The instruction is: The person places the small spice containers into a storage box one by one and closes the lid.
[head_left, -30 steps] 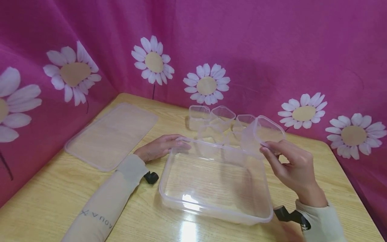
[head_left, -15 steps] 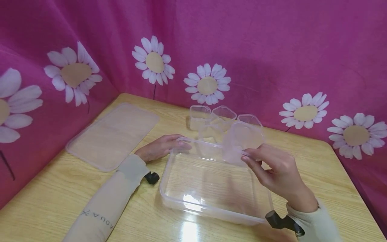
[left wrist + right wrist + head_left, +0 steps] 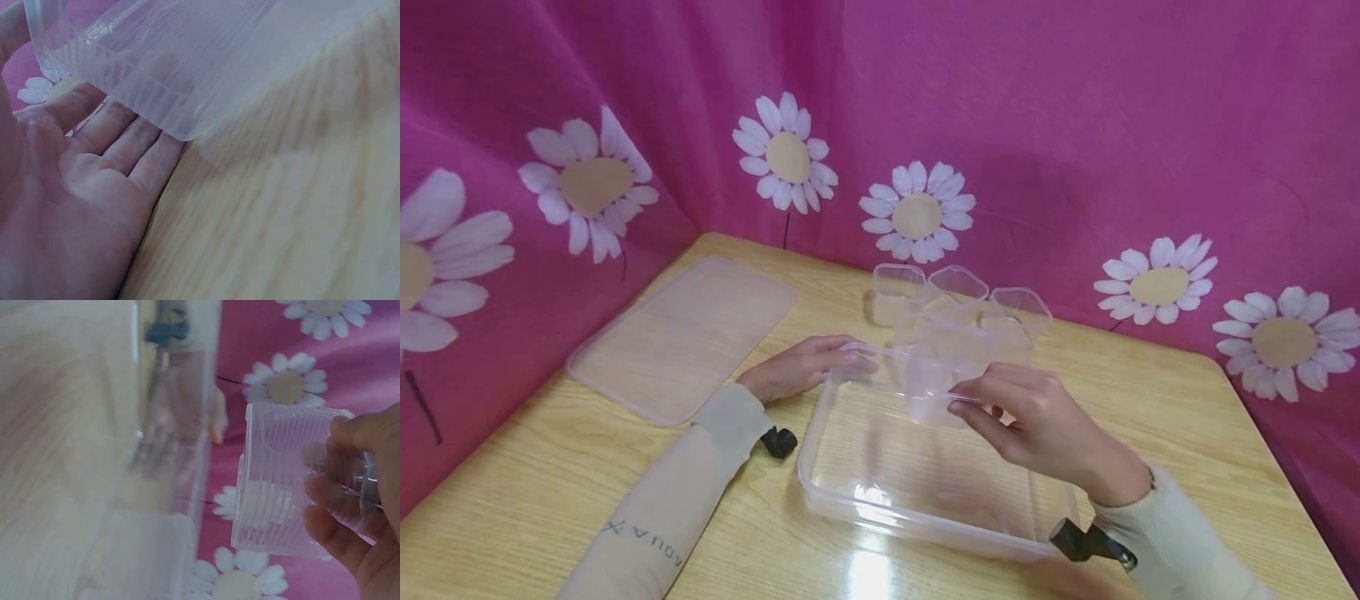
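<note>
A large clear rectangular plastic container (image 3: 925,523) stands on the table, its open top facing up. At its far left corner rests my left hand (image 3: 801,368). The left wrist view shows that palm (image 3: 81,194) flat, with nearly straight fingers against the container's outer wall. Over the far part of the large container, my right hand (image 3: 1037,417) pinches the rim of a small clear plastic container (image 3: 927,392). In the right wrist view this small container (image 3: 272,481) has ribbed walls, with fingers and thumb on either side of its edge.
Several more small clear containers (image 3: 898,287) stand in a cluster behind the large one. A flat translucent lid (image 3: 685,333) lies at the back left of the wooden table (image 3: 1195,433). Pink daisy-patterned fabric (image 3: 1030,125) hangs behind and at the left.
My right hand has carried the small container leftward and nearer, from beside the cluster to over the large container. My left hand has stayed at the corner.
</note>
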`<state>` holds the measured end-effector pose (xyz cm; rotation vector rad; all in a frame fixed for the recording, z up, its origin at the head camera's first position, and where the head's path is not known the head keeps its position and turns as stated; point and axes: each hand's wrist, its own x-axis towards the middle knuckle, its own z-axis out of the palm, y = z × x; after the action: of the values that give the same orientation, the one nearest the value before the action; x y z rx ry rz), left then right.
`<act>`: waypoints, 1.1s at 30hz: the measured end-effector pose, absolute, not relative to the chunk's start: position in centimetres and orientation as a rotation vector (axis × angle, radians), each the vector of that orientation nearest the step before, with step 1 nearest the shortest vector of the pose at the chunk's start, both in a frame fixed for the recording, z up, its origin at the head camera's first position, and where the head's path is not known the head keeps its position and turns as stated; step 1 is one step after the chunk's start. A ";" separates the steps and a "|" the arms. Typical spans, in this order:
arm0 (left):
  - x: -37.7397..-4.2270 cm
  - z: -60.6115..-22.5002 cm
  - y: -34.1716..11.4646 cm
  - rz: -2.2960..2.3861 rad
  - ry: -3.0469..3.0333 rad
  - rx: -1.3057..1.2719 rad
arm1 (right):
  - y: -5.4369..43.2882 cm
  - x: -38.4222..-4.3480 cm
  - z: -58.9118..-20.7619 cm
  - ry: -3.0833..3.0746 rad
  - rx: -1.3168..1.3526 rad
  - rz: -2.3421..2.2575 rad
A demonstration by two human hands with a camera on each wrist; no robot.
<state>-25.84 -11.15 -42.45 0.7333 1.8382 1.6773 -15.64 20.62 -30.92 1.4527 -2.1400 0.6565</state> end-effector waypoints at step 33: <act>-25.8 -42.6 -11.3 1.615 1.985 0.697 | 14.6 -18.2 -31.9 -2.513 1.709 0.657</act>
<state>-25.80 -11.30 -42.60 0.6973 1.9846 1.6150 -18.17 14.58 -31.91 1.7090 -2.5130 0.6575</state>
